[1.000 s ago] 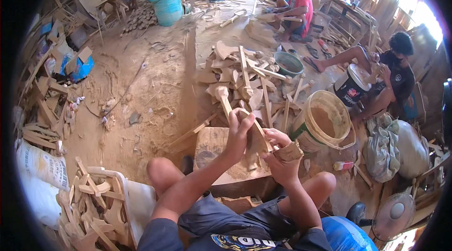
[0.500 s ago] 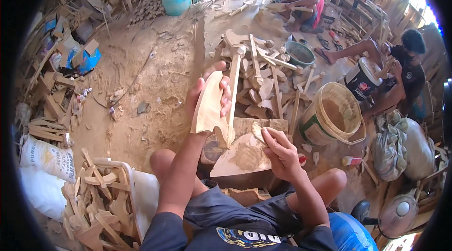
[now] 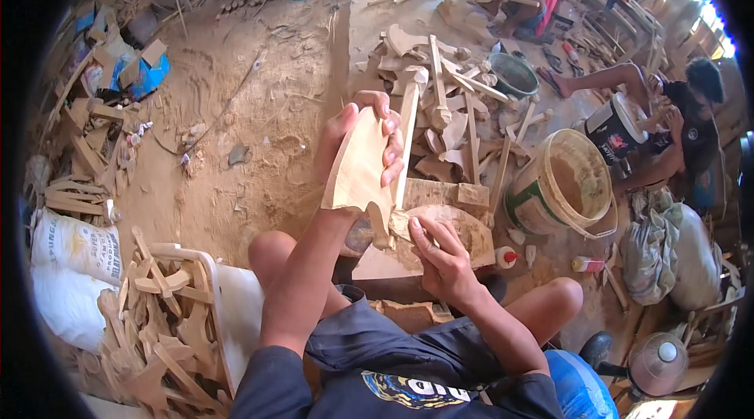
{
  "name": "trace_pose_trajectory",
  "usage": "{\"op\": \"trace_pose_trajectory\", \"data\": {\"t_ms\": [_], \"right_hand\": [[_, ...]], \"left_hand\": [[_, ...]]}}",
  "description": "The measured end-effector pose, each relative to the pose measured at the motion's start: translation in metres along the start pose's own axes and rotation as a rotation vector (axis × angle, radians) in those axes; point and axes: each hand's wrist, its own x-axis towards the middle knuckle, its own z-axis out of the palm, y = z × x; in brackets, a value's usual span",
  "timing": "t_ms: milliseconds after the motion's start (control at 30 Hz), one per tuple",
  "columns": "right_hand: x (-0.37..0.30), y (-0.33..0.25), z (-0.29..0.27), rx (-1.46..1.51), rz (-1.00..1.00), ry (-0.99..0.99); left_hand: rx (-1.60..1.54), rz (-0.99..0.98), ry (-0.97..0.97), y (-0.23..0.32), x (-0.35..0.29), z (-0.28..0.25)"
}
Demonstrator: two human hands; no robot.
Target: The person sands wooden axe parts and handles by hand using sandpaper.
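My left hand is wrapped round a pale carved wooden axe, its fingers over the broad curved head. The axe's long shaft points away from me, tilted a little right. Between the fingertips of my right hand is a small tan folded pad that looks like sandpaper, pressed against the wood near the head's lower end. Under both hands lies a dusty wooden board on a low block, between my bent knees.
A heap of wooden parts lies ahead, beside a green basin and a large dusty bucket. Two people sit at the right. A bin of wood pieces stands at my left, a fan at the lower right.
My right hand has moved left with the sandpaper, from over the board to the axe. The axe has shifted slightly right and tilted. The whole view has shifted slightly.
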Motion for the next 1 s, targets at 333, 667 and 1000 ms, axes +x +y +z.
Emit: {"op": "trace_pose_trajectory", "data": {"t_ms": [333, 667, 1000], "right_hand": [[0.005, 0.006, -0.041, -0.359, -0.017, -0.158], [0.014, -0.003, -0.045, -0.391, -0.079, -0.194], [0.011, -0.016, -0.054, -0.162, -0.099, -0.403]], "left_hand": [[-0.005, -0.008, -0.014, 0.016, 0.001, -0.004], [0.357, 0.000, 0.119, -0.019, 0.002, 0.023], [0.415, 0.067, 0.194, -0.019, 0.002, 0.020]]}}
